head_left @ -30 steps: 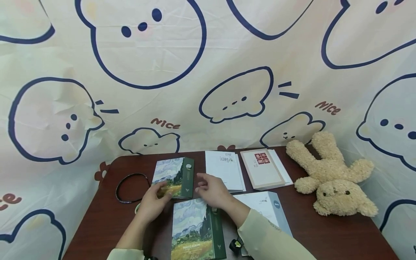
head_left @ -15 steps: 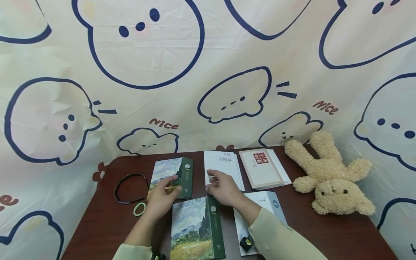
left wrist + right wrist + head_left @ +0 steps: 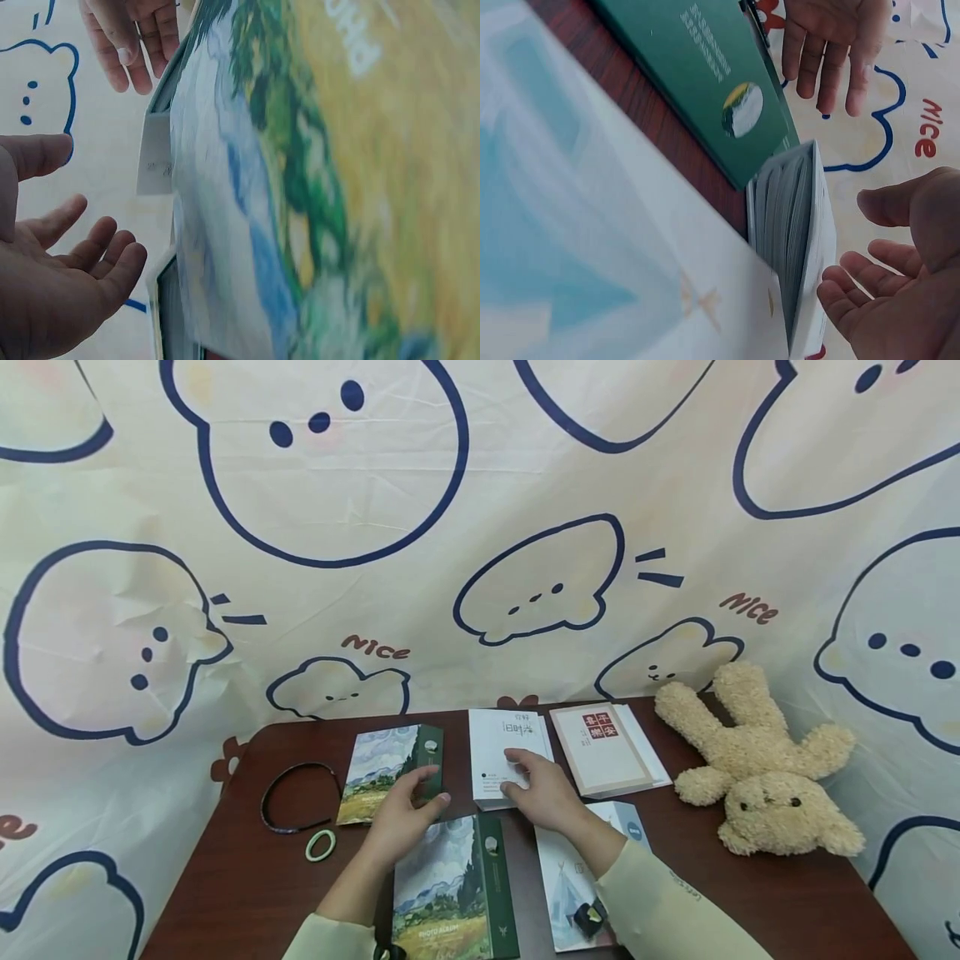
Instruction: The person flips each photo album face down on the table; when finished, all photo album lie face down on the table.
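Observation:
My left hand (image 3: 403, 817), fingers spread and loosely bent, hovers by the lower right of the smaller photo album (image 3: 378, 768), which has a painted landscape cover and green spine. The right hand (image 3: 551, 795) is over the right side of a white album (image 3: 491, 768) with Chinese lettering, thumb and fingers apart. Nothing is held in either palm. Nearer the body lies a larger painted photo album (image 3: 438, 893). In the right wrist view, the white album's page edges (image 3: 784, 210) show just beside the right fingertips (image 3: 829, 292).
A cream album with red characters (image 3: 603, 747) lies at the back right, beside a plush bear (image 3: 765, 760). A pale album with a tent drawing (image 3: 562, 893) is under the right forearm. A black headband (image 3: 264, 802) and a pale green ring (image 3: 320, 846) lie at left.
Both hands have moved to the right, the right one from the gap between albums to over the white album. That album's right edge now juts out less. The green ring has come into sight.

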Action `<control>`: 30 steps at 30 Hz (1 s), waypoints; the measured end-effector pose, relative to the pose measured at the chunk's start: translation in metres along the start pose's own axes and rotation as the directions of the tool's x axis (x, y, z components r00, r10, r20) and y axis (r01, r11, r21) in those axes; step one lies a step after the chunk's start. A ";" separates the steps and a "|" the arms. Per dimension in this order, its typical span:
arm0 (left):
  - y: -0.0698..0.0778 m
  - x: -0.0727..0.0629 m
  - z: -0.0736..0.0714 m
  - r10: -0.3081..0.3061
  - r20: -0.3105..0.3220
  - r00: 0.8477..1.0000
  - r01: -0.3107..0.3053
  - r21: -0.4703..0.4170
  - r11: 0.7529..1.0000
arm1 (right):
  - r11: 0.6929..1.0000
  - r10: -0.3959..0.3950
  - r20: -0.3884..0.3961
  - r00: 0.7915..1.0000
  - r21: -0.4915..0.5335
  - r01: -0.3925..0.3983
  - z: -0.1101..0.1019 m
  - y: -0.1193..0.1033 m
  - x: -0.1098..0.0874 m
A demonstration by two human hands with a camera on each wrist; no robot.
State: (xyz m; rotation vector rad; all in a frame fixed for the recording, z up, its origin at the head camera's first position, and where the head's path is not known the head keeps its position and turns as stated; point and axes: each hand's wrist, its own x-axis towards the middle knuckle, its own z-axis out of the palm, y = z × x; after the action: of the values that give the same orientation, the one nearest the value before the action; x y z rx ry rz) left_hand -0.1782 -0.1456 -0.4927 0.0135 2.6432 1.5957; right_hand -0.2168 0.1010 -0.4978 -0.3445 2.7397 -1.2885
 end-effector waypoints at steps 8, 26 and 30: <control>0.001 0.005 0.013 -0.031 0.038 0.999 0.033 -0.068 0.997 | 0.999 0.036 -0.021 0.999 -0.026 -0.036 -0.008 0.009 0.000; 0.003 0.018 0.033 -0.054 0.137 0.989 0.066 -0.086 0.994 | 0.990 0.092 0.005 0.996 -0.106 -0.091 -0.019 0.029 0.003; 0.004 0.020 0.037 -0.054 0.156 0.986 0.068 -0.086 0.994 | 0.988 0.099 0.034 0.995 -0.126 -0.094 -0.018 0.032 0.005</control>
State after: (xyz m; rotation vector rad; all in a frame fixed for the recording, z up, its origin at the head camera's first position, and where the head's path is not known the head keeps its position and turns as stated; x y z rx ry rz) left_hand -0.1968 -0.1100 -0.5077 0.0494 2.4307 1.6237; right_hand -0.2299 0.1334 -0.5110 -0.2414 2.7715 -1.0796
